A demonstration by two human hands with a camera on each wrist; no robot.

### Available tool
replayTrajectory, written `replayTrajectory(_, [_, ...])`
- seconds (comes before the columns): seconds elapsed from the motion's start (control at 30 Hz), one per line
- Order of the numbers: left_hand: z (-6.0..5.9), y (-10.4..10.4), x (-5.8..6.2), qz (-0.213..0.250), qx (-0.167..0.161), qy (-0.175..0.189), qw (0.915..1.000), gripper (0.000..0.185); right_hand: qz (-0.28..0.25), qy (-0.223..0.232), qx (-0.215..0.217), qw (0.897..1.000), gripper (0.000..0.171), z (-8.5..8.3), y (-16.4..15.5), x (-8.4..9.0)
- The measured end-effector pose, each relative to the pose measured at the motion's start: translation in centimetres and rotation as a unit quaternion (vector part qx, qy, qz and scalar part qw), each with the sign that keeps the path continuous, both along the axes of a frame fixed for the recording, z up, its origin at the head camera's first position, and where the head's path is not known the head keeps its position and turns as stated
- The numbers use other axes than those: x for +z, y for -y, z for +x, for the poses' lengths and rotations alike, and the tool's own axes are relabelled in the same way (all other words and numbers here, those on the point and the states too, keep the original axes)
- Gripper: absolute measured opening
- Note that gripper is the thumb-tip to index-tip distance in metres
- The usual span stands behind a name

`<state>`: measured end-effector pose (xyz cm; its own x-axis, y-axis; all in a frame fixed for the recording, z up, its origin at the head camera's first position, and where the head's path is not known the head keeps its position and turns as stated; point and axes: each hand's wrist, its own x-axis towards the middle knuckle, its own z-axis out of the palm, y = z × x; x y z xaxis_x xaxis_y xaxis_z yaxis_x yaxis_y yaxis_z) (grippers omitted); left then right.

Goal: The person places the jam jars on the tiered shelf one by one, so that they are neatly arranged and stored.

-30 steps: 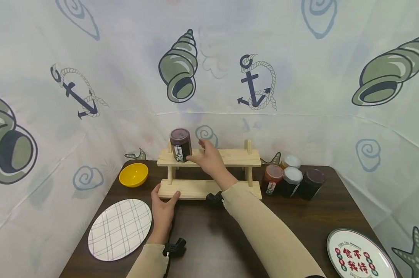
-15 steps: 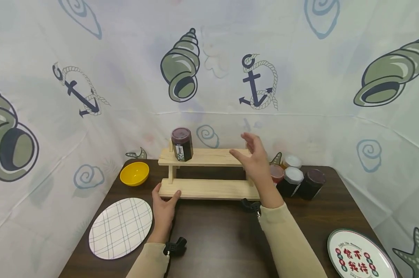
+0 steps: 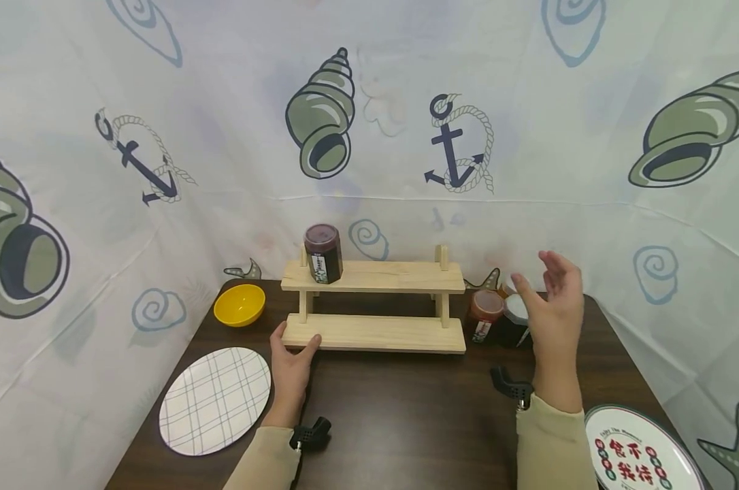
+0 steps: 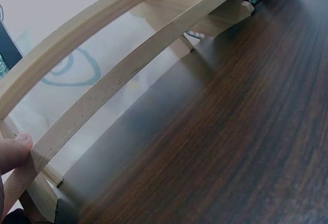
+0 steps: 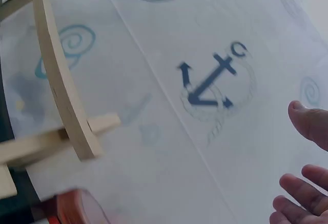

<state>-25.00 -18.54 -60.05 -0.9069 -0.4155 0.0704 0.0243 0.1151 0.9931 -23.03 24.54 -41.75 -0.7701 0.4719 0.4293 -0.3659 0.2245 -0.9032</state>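
Observation:
A two-tier wooden shelf (image 3: pixel 375 331) stands at the back of the table. My left hand (image 3: pixel 291 374) holds the left end of its lower board; the left wrist view shows the thumb (image 4: pixel 14 151) against the board's front edge. On the left of the upper board sits a dark jar (image 3: pixel 324 257) with a purplish lid, upright. My right hand (image 3: pixel 556 316), holding nothing, is raised in front of the jars at the right, its thumb and fingers spread apart. It partly covers a white-lidded jar (image 3: pixel 516 311). Left of that is a red-lidded jar (image 3: pixel 485 314).
A yellow bowl (image 3: pixel 239 305) sits left of the shelf. Nearer the front left lies a white round plaid mat (image 3: pixel 215 401). A plate with red lettering (image 3: pixel 642 449) rests at the front right. Patterned cloth (image 3: pixel 394 150) hangs behind the table.
My right hand has left the jar on the upper board and swung right, in front of the jar group, hiding the dark jar there. My left hand stays on the shelf.

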Motion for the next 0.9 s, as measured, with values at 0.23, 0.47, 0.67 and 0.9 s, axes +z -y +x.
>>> replayTrajectory(0.23, [0.2,-0.2,-0.1,0.002,-0.003,0.001,1.0000,0.094,-0.040,0.012,-0.050,0.998,0.074,1.0,-3.3,-1.9])
replayTrajectory(0.47, [0.1,-0.1,0.2,-0.003,0.001,0.018,0.9998,0.094,-0.028,0.062,-0.091,0.994,0.075,0.4,-5.7,-3.3])
replayTrajectory(0.67, [0.1,0.0,0.2,-0.005,-0.002,0.014,0.9999,0.095,-0.036,0.091,-0.117,0.988,0.083,-0.1,-7.1,-5.4])
replayTrajectory(0.9, [-0.1,-0.1,-0.1,0.000,0.000,0.005,1.0000,0.094,-0.016,0.182,-0.105,0.977,0.099,-1.1,-8.0,-7.6])
